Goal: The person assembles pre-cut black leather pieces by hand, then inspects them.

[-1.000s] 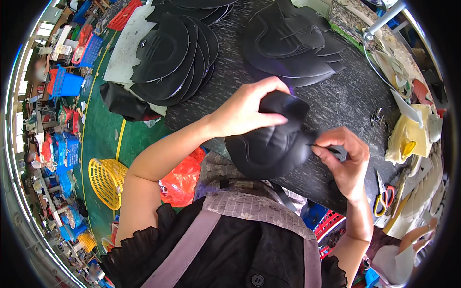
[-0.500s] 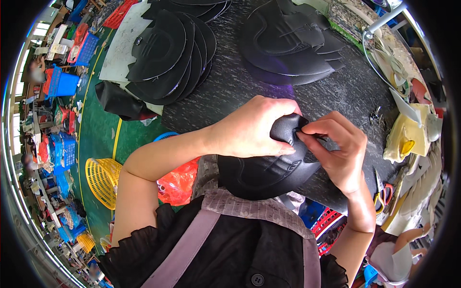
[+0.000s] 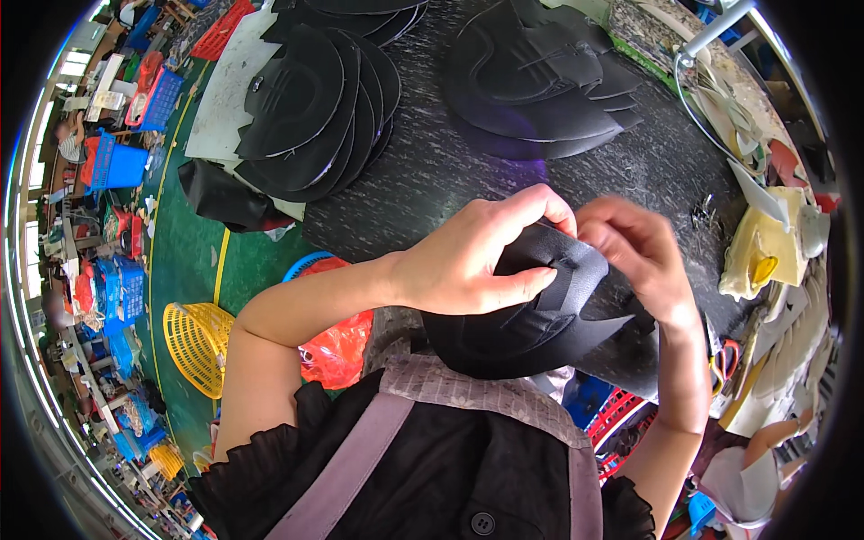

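A black leather-like cut piece point(image 3: 499, 346) with stitched or embossed curved lines and a pointed corner is folded up in front of me. My left hand point(image 3: 481, 261) grips its upper part, thumb across the front and fingers behind the top edge. At that edge my right hand point(image 3: 643, 256) has its thumb and forefinger pinched together on the piece; motion blurs these fingers a little. Whatever small thing might be between the fingertips is hidden.
Stacks of similar black pieces lie at the far left point(image 3: 301, 99) and far right point(image 3: 531, 81) of the dark table point(image 3: 423, 180). Orange-handled scissors point(image 3: 727, 360) rest at the right. A yellow basket point(image 3: 193, 346) and red plastic bag point(image 3: 337, 351) stand left. Another person point(image 3: 742, 477) is lower right.
The black piece has been tilted and opened out, showing more of its right side. My right hand has moved up to its top edge, and my left thumb has shifted slightly.
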A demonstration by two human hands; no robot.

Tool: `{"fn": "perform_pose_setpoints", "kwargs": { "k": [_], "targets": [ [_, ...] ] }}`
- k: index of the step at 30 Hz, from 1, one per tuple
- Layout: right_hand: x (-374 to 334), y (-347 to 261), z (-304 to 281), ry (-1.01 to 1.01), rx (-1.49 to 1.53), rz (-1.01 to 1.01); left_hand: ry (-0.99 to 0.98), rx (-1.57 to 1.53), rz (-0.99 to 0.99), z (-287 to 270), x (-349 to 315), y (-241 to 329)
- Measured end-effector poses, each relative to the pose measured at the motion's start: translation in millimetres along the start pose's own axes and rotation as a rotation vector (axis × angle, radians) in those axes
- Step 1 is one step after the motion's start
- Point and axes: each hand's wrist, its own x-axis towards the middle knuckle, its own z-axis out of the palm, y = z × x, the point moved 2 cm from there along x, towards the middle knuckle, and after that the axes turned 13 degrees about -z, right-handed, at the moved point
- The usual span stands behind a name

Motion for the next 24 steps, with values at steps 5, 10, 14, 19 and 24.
{"fn": "perform_pose_setpoints", "kwargs": {
  "k": [5,10,14,19,24],
  "targets": [
    [-5,0,5,-0.169,0.328,0.255,-0.037,0.015,-0.024,4,-2,-1],
    [-9,2,9,-0.048,0.164,0.201,-0.019,0.002,0.017,4,-6,-5],
    [-13,6,11,-0.020,0.147,0.228,-0.094,0.095,-0.113,-1,-5,-2],
    [-13,12,9,-0.031,0.146,0.230,-0.101,0.117,-0.076,-2,-3,3],
    [-16,-13,6,0.193,-0.423,-0.390,-0.035,-0.015,-0.063,-5,-2,-8]
  ]
}}
